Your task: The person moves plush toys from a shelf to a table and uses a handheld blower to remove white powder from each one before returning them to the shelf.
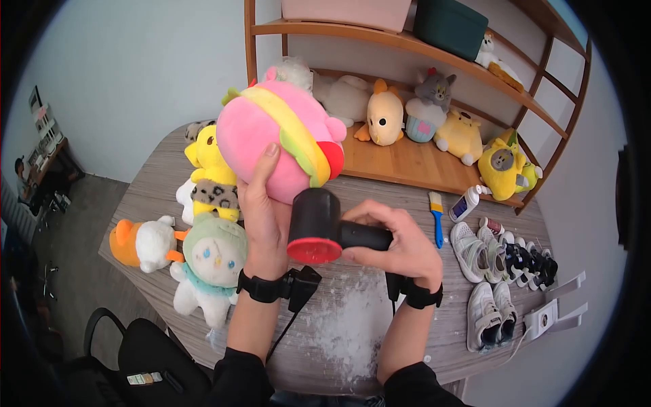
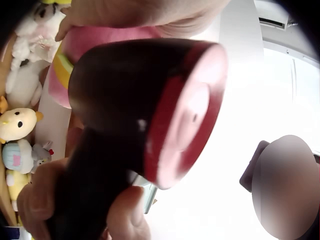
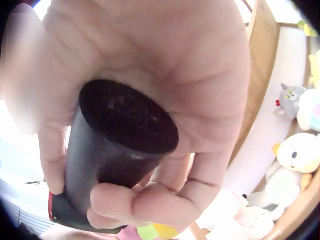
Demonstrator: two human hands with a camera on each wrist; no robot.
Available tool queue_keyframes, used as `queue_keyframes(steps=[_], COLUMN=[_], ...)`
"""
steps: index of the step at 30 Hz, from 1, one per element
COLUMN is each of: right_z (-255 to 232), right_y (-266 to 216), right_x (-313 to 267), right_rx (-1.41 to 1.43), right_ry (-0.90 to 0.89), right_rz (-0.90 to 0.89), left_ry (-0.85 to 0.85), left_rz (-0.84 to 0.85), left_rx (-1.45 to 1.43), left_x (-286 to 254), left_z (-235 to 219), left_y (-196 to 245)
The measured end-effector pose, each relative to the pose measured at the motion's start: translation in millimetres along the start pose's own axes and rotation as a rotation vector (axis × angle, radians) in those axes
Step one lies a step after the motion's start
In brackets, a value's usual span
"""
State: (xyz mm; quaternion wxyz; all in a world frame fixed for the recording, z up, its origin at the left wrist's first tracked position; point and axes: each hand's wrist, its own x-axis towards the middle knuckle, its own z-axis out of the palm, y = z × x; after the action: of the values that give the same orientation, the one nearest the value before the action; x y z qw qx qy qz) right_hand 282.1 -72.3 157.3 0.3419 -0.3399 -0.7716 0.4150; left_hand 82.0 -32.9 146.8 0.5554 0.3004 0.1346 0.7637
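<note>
A round pink plush toy (image 1: 237,139) with yellow and green bands, like a burger, is in my left hand (image 1: 266,220). The thumb presses its front and the palm supports it from below. My right hand (image 1: 400,244) grips the handle of a black handheld tool (image 1: 315,214), shaped like a small hair dryer with a round red face (image 1: 314,251). In the right wrist view, fingers (image 3: 145,202) curl round the black handle (image 3: 127,117). The left wrist view shows the tool's red rim and paler disc (image 2: 195,117) side-on, close below the pink plush.
White powdery residue (image 1: 349,325) is spread on the wooden table. Several plush toys, including a green-hooded one (image 1: 220,254), sit at left; more line the shelf (image 1: 420,163). At right are a blue-handled brush (image 1: 436,220), a white bottle (image 1: 466,203) and several shoes (image 1: 485,315).
</note>
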Motion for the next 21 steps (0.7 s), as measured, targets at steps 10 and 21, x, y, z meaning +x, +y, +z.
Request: queue_keyframes(steps=[10,21], right_z=[-10,-9], right_y=[4,-3], right_x=[-5,-5], right_rx=[-0.119,0.044], right_ry=[0.235,0.008], right_rz=[0.001,-0.082], left_ry=[0.065,0.092], left_rz=[0.238,0.244], left_rx=[0.177,0.301], left_x=[-5,-4], left_z=[15,6], left_y=[7,-5])
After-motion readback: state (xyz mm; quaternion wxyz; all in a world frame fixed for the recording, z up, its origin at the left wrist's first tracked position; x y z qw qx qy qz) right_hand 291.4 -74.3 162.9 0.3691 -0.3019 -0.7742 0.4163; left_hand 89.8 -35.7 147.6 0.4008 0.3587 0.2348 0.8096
